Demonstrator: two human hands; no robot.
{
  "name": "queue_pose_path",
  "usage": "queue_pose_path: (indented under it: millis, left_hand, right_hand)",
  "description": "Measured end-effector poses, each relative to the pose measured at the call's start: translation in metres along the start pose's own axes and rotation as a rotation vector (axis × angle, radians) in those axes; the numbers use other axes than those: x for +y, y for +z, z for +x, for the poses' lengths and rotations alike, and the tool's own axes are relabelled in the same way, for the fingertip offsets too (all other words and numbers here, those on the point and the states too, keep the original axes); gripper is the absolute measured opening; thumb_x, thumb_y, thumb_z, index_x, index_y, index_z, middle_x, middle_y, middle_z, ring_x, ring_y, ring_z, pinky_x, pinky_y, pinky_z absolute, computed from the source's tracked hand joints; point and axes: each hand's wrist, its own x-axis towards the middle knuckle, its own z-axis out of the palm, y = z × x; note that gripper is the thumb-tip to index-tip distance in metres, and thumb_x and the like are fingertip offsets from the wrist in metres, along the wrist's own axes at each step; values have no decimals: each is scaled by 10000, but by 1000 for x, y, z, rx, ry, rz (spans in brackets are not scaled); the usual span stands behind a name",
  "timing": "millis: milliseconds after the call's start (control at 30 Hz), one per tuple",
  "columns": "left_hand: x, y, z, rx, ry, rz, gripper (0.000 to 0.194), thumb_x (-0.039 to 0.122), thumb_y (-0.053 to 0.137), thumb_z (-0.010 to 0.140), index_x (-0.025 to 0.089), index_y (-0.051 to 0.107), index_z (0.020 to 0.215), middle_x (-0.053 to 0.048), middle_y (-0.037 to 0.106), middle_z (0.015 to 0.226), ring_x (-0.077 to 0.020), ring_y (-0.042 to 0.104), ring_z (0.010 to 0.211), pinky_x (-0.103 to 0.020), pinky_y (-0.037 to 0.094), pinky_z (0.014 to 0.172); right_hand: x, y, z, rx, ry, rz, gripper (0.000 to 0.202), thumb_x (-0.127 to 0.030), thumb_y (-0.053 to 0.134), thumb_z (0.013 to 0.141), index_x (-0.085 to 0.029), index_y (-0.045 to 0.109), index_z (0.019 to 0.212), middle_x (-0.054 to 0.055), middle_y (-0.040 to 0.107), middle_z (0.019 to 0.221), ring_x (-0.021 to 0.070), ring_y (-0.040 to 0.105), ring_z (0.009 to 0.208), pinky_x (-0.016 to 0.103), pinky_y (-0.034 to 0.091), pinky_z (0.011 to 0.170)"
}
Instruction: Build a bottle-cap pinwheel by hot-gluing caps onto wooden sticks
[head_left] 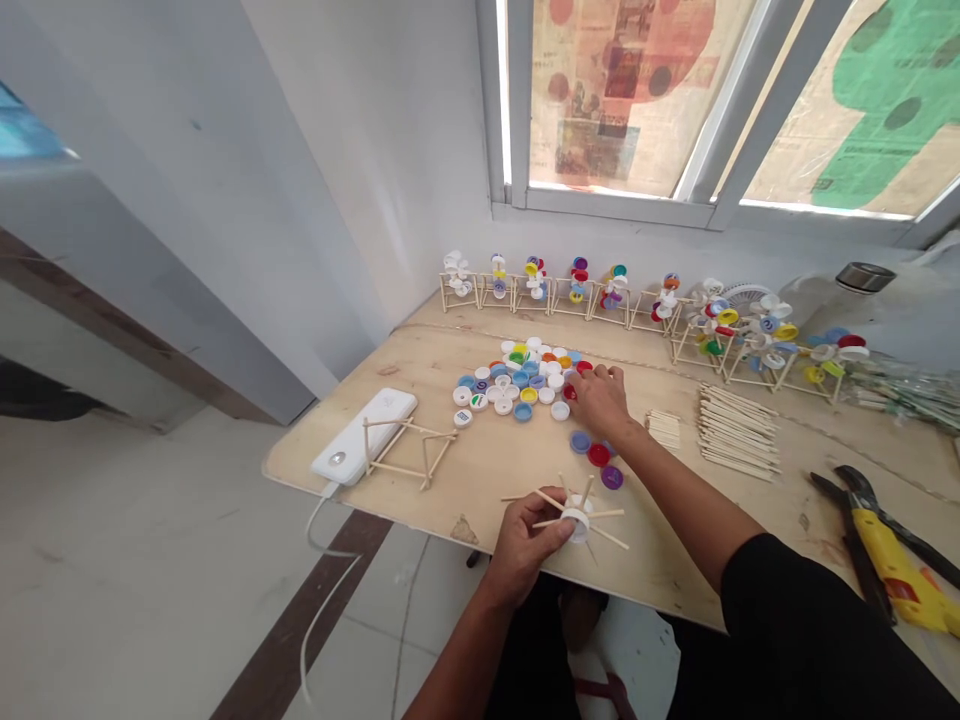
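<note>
My left hand (525,535) is closed on a white hub of bottle caps (576,522), with thin wooden sticks radiating from it like spokes. It holds the hub just above the front edge of the table. My right hand (601,400) reaches to the right side of a pile of coloured bottle caps (523,380). Its fingers curl down over a red bottle cap (570,392); the palm side is hidden. Between the hands lie a few loose caps: a blue cap (580,442), a red cap (598,455) and a purple cap (612,477).
A stick frame (409,452) lies beside a white power bank (367,435) with a cable. Along the wall stand several stick frames with cap wheels (536,280). Cut sticks (739,432), short sticks (664,430), a yellow glue gun (896,565) and a steel-lidded bottle (862,285) are at right.
</note>
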Motion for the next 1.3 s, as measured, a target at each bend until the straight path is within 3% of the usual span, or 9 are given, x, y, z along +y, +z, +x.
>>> queue_pose_path:
  millis: [500,800,967,1300]
  left_hand:
    - [-5,-5,4,-45,0,43,406,396,771,592,134,697,893,-68,681,800,-165,572,722,-261,417,695]
    - [-6,-6,4,-51,-16,10,386,371,781,591,147,699,894,-49,670,794,-152,567,720,-247,412,691]
    - [-8,-5,5,-41,1,-15,392,378,787,572,142,700,872,-51,666,782,-153,562,706,-250,408,676]
    - [3,2,0,-15,8,-4,390,400,775,577,144,711,866,-69,688,803,-170,570,712,-259,415,682]
  right_hand:
    - [3,7,-6,101,-34,-17,278,-291,517,821,-152,614,1041,143,636,1039,286,460,1007,424,199,894]
    - [-1,6,-10,126,-149,-19,228,-160,447,849,-152,645,960,133,642,977,259,455,984,413,179,923]
    - [-2,6,-8,130,-145,42,234,-243,503,846,-171,645,1017,120,645,1022,255,469,991,406,204,893]
    - [-29,1,10,75,-241,118,232,-280,506,868,-246,678,1020,79,664,1009,239,470,1010,391,218,883]
